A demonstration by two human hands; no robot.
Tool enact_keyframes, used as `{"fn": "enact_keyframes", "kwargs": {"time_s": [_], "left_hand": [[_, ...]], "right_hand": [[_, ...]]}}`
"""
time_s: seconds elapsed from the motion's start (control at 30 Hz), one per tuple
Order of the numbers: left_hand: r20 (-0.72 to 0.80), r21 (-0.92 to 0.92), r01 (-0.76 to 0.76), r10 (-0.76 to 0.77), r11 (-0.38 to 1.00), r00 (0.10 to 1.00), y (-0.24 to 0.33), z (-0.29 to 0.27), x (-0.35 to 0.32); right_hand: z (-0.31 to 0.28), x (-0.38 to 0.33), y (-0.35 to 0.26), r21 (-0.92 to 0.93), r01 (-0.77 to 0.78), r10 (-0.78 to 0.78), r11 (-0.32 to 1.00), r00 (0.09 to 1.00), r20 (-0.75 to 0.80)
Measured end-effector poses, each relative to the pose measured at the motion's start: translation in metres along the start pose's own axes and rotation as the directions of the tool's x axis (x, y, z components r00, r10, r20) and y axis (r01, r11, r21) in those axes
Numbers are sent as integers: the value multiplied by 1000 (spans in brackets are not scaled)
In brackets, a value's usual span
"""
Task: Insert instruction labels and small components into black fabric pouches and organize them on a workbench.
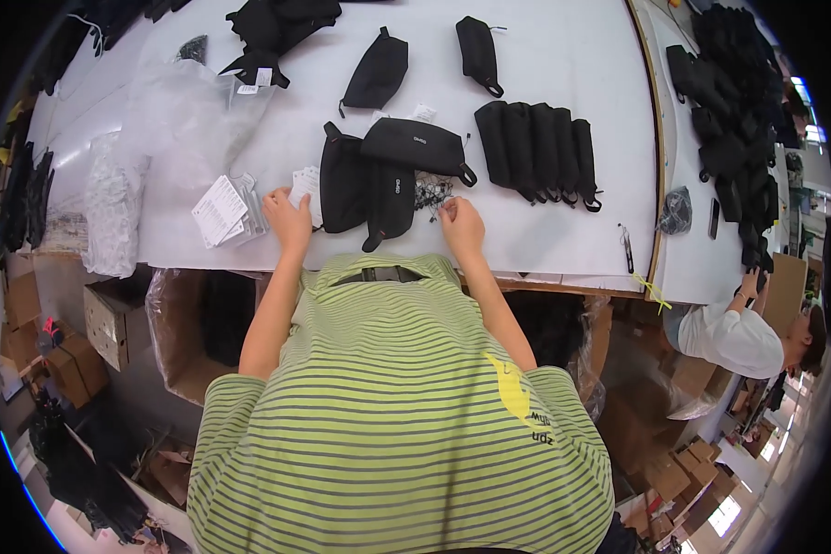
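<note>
My left hand (pixel 289 222) is closed on a few white printed paper tags (pixel 307 187), beside a stack of similar tags (pixel 220 212). The fingertips of my right hand (pixel 463 227) are pinched together at the edge of a small heap of thin black tag strings (pixel 431 191); whatever they hold is too small to make out. Between my hands several black zip pouches overlap: one upright on the left (pixel 342 180), another upright beside it (pixel 392 203), and one lying across the top (pixel 415 146) with a loop at its right end.
Black pouches stand in a row (pixel 535 148) to the right. Two more pouches (pixel 379 72) (pixel 478 55) lie farther back, near a black pile (pixel 282 32). Clear plastic bags (pixel 194 120) cover the left side. A co-worker (pixel 729 337) handles black items at the far right.
</note>
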State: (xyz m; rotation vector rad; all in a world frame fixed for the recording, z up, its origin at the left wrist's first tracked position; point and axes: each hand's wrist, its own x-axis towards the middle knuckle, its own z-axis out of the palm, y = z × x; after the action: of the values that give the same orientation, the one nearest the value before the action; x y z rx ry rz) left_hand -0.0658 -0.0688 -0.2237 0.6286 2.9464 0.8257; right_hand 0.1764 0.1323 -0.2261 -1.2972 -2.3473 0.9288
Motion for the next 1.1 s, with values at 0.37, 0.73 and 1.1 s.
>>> {"fn": "enact_keyframes", "kwargs": {"time_s": [0.37,0.73,1.1], "left_hand": [[190,-246,181,-135,952,972,1,-29,7],[291,-812,259,-21,523,956,56,-96,-25],[378,-716,239,75,656,923,62,-108,-30]], "right_hand": [[-15,-17,1,-20,130,-129,991,991,32],[-20,-3,1,-123,153,-123,981,967,224],[-46,10,-9,14,187,-187,982,976,115]]}}
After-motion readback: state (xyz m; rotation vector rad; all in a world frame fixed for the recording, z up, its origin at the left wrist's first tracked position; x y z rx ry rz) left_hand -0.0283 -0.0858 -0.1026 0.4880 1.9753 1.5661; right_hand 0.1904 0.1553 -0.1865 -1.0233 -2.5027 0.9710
